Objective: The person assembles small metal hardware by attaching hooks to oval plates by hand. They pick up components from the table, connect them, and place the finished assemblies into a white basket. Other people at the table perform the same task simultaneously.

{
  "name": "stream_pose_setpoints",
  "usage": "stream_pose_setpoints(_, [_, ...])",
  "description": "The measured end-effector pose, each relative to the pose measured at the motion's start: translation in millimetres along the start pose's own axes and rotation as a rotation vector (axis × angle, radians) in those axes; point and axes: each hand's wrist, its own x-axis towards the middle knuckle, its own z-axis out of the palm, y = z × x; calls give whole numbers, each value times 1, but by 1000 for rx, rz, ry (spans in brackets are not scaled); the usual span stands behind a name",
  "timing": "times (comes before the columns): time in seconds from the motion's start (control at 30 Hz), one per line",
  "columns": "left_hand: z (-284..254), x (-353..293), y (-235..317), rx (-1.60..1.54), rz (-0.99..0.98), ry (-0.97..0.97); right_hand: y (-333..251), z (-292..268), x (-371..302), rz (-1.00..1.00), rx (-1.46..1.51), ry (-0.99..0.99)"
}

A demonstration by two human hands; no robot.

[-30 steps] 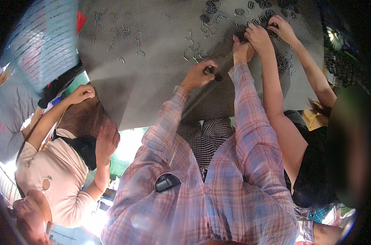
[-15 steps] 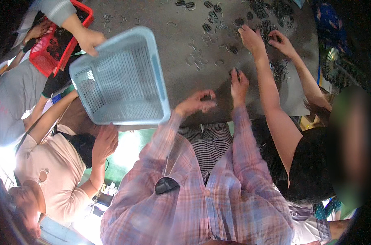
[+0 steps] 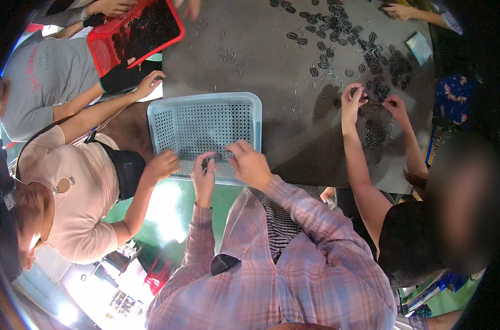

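A light blue plastic basket (image 3: 203, 99) with perforated walls sits at the near edge of the table, in front of me. Over its near rim, my left hand (image 3: 204, 184) is closed, pinching a small dark piece (image 3: 207, 163) between thumb and fingers. My right hand (image 3: 251, 166) reaches over the near right part of the basket with curled fingers. Whatever its fingertips hold, if anything, is too small to make out. Several small black oval ribbed pieces (image 3: 330, 52) lie scattered farther off on the table.
The grey table (image 3: 294, 154) bears thin curved wire-like bits and a dark heap (image 3: 377, 135). A co-worker's hand (image 3: 165, 164) is by the basket's left rim. At right, another person's hands (image 3: 352, 107) handle dark pieces. A red basket (image 3: 134, 60) of black pieces is far left.
The blue basket, tilted and held up by a co-worker before, now rests lower on the table edge. Both my hands have moved left and down, over its near side. The red basket appears farther right.
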Motion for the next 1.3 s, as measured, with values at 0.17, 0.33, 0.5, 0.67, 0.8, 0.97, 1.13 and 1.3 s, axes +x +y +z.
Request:
stream_pose_setpoints(0.17, [-3, 12, -30, 548, 393, 284, -7, -22, 17, -237, -216, 181])
stream_pose_setpoints(0.33, [41, 21, 79, 202, 647, 254, 57, -125, 61, 43, 24, 544])
stream_pose_setpoints(0.5, [123, 87, 162, 139, 747, -112, 161, -194, 115, 259, -174, 627])
stream_pose_setpoints(0.67, [221, 143, 167, 510, 820, -24, 160, -195, 132, 318, -444, 763])
stream_pose_setpoints(0.8, [260, 156, 128, 646, 764, -72, 155, -186, 119, 482, -352, 484])
stream_pose_setpoints(0.97, [214, 126, 112, 887, 501, -468, 150, -159, 69, 455, -388, 214])
stream_pose_setpoints(1.13, [172, 138, 124, 259, 279, -651, 158, -177, 48, 364, 1, 530])
stream_pose_setpoints(1.3, [182, 136, 133, 554, 687, -180, 160, -210, 58, 437, -144, 482])
